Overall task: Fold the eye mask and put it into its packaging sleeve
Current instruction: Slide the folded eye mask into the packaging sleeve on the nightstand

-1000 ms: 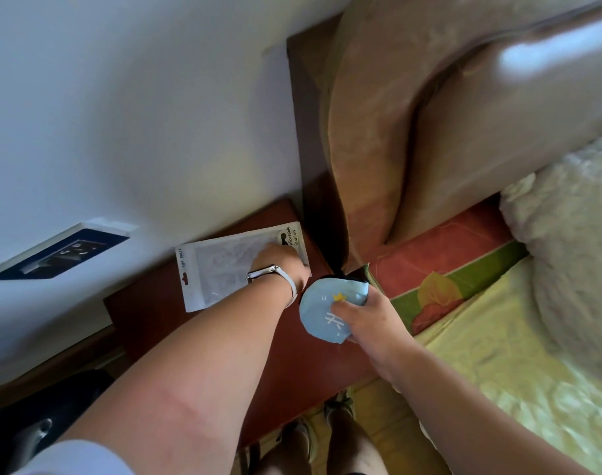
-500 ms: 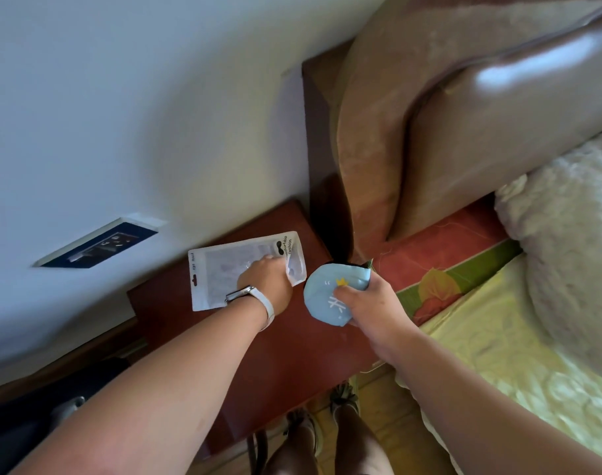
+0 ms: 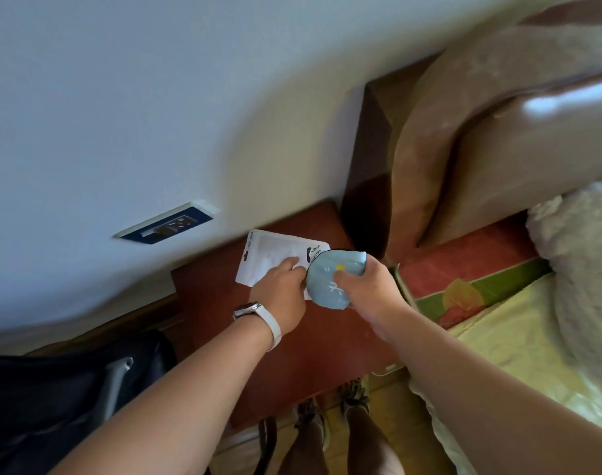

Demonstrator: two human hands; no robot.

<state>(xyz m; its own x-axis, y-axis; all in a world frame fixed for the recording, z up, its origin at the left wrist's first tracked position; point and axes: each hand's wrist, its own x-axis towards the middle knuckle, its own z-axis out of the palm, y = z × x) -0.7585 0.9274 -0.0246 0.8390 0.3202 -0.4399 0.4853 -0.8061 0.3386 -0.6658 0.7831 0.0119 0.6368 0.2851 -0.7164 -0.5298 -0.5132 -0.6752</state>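
My right hand grips the folded light-blue eye mask, which has a small yellow crown and white marks printed on it. The mask is held just above the red-brown nightstand and overlaps the right end of the packaging sleeve. That sleeve is a white and clear plastic pouch with a hang hole at its left end. My left hand, with a white watch on its wrist, holds the sleeve's near edge, fingers on top of it. The sleeve's right end is hidden behind the mask.
A wall with a blue-framed socket plate rises behind the nightstand. A brown padded headboard and a bed with yellow-green bedding lie to the right. A dark chair stands at the lower left. My feet are below the nightstand's near edge.
My right hand has brought the folded mask left, over the sleeve's right end. My left hand has lifted the sleeve's near edge, so the sleeve sits more tilted. The camera has shifted.
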